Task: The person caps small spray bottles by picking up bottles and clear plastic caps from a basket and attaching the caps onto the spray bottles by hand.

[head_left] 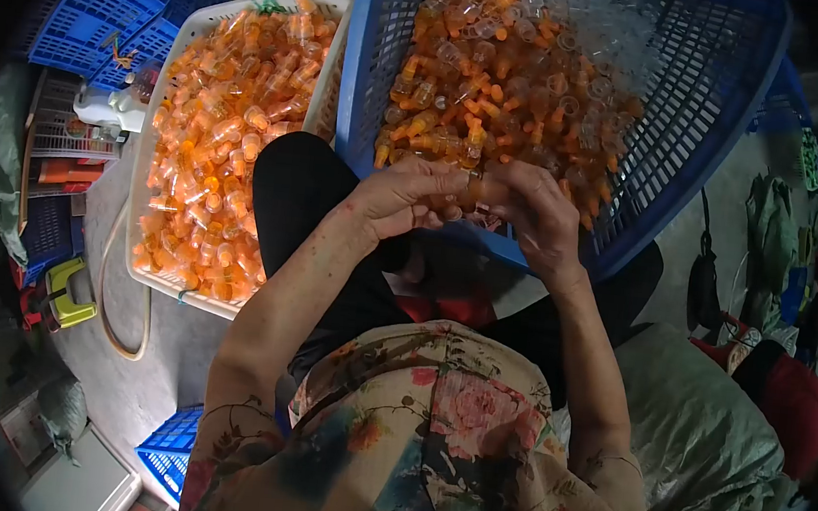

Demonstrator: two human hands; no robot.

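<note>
My left hand (412,200) and my right hand (537,212) meet over the near edge of a large blue basket (701,136). Between their closed fingertips is a small orange and clear plastic piece (475,191), partly hidden by the fingers. Inside the blue basket lie many orange pieces (485,76), with clear plastic pieces (598,27) heaped toward its far right. A white basket (160,280) to the left is full of clear pieces with orange parts (215,168).
Blue crates (109,0) are stacked at the far left. A yellow-green object (70,294) and a hose (105,315) lie on the floor at left. Another blue basket (169,449) sits at lower left. A large grey-green sack (697,431) is at right.
</note>
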